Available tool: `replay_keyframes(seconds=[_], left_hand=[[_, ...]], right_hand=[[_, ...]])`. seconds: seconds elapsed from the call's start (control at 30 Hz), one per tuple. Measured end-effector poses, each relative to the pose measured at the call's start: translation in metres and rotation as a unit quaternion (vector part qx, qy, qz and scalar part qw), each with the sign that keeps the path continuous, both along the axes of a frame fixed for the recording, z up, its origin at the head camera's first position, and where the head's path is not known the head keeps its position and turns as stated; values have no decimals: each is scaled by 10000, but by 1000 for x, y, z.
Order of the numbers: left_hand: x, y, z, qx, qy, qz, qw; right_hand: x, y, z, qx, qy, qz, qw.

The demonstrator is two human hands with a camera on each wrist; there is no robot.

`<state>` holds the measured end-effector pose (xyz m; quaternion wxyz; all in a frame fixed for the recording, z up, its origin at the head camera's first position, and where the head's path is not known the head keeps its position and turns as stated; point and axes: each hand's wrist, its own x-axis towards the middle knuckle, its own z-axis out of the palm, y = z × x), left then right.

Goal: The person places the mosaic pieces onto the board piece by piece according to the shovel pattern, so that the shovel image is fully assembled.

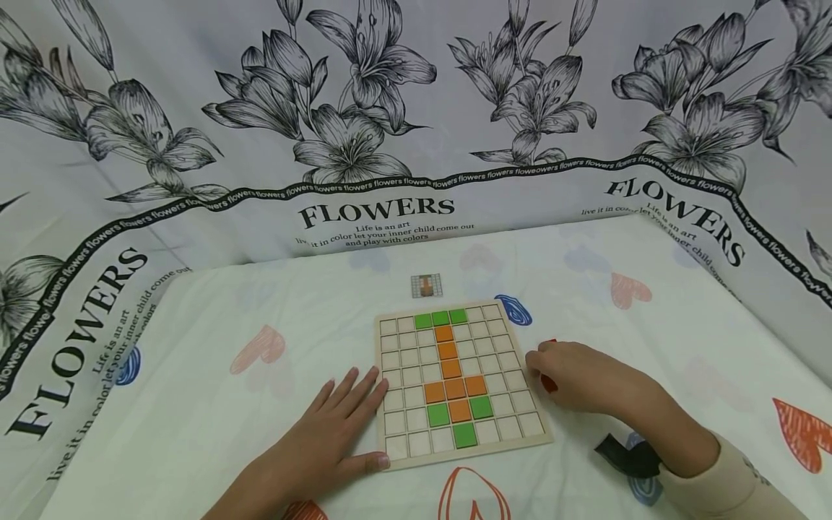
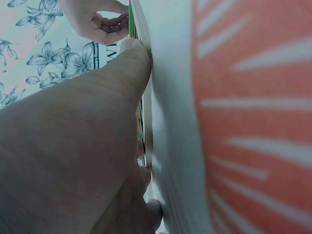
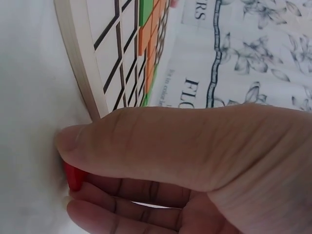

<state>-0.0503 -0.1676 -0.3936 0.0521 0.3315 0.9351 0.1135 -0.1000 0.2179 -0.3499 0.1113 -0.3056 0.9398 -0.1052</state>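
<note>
A square wooden grid board [image 1: 406,462] lies on the cloth, with orange and green square tiles forming a tall cross-like figure. My left hand [image 1: 334,426] lies at its left side, fingers spread, with fingertips and thumb touching the edge. Beside the right edge, my right hand [image 1: 578,375] rests on the cloth with bent fingers. In the right wrist view, red [image 3: 74,176] shows between its thumb [image 3: 73,141] and fingertips. Whether that red is a small piece or a heart printed on the cloth, I cannot tell. Beyond the board lies a small pattern card [image 1: 426,285].
White cloth [image 1: 312,303] printed with hearts covers the table. A flower-printed curtain [image 1: 442,152] hangs behind and along the sides. A dark strap-like thing [image 1: 627,456] is by the right wrist, next to the beige sleeve [image 1: 721,480].
</note>
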Motion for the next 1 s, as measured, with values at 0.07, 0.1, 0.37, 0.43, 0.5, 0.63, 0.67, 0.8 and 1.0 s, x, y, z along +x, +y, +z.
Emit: replay_keyframes(seconds=[0.07,0.1,0.37,0.43,0.5,0.63,0.67,0.8,1.0], left_hand=[[0,0,0,8,16,-4,10000],[0,0,0,18,20,-5,10000],[0,0,-1,13,-49,-7,10000],[0,0,-1,0,-51,-10,10000],[-1,0,-1,-3,-34,-15,10000],[-1,-1,-1,-13,26,-24,10000],[-1,-1,-1,-6,25,-26,10000],[-1,0,-1,-7,-21,-15,10000],[0,1,0,-16,-86,13,10000]], right_hand=[[0,0,0,-31,23,28,10000],[0,1,1,-43,17,28,10000],[-1,-1,2,-224,30,246,9994],[0,-2,2,-242,29,297,9993],[0,-4,2,-239,41,344,9991],[2,-8,1,-250,34,428,9988],[2,-9,2,-249,30,431,9988],[5,-14,3,-238,-11,465,9986],[9,-21,6,-154,-81,600,9980]])
